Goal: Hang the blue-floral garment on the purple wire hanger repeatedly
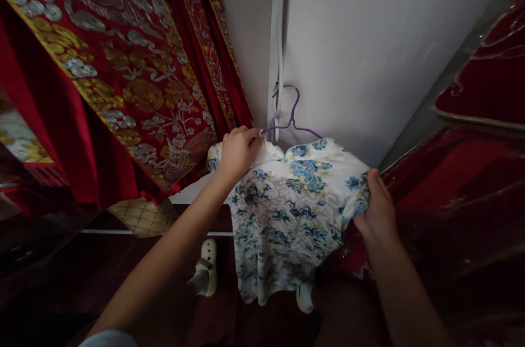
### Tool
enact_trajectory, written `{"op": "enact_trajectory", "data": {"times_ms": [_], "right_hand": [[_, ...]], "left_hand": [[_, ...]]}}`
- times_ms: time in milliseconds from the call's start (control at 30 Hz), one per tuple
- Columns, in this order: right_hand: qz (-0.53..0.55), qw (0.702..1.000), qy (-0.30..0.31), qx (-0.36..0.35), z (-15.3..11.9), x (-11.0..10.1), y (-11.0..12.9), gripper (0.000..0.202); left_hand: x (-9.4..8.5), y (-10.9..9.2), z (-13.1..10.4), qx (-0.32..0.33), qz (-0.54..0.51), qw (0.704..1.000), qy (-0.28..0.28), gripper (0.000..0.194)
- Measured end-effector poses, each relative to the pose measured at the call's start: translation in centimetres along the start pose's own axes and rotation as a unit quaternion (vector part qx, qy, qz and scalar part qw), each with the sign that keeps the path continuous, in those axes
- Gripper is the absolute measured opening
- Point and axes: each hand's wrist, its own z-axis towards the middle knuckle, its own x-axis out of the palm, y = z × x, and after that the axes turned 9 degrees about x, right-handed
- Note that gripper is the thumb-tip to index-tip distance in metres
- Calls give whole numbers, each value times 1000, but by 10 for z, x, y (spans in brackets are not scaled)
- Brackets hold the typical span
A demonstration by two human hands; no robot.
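Observation:
A white short-sleeved shirt point(287, 215) with blue and green flowers hangs on a purple wire hanger point(293, 117). The hanger's hook is up by a pale strip on the white wall. My left hand point(238, 151) is closed over the shirt's left shoulder beside the collar, with the fingertips close to the hanger's arm. My right hand point(375, 204) grips the cuff of the sleeve on the right and holds it out sideways. The shirt's lower part falls in folds.
Red cloth point(135, 62) with gold and silver embroidery hangs at the left. Dark red fabric under clear, shiny covering point(463, 183) stands at the right. A white wall point(369, 35) lies behind. Below, a foot in a pale clog point(208, 265) stands on the dark floor.

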Motion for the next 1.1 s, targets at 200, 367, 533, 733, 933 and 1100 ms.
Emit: {"op": "enact_trajectory", "data": {"times_ms": [200,367,533,733,933,1100], "right_hand": [[-3,998,48,49,17,-4,-8,31],[1,994,39,106,15,-18,-33,34],[19,987,30,154,9,-22,-50,35],[56,983,-7,172,0,-23,-56,28],[65,975,-24,213,-7,-21,-60,25],[97,978,-65,173,-9,-4,-42,24]], "left_hand": [[-11,0,8,18,10,1000,4,24],[-10,4,-6,17,12,1000,1,23],[-8,9,-22,31,-18,999,-41,22],[-16,7,-26,34,-18,999,-17,22],[-13,11,-26,40,0,999,18,25],[0,10,-8,38,12,999,11,24]]}}
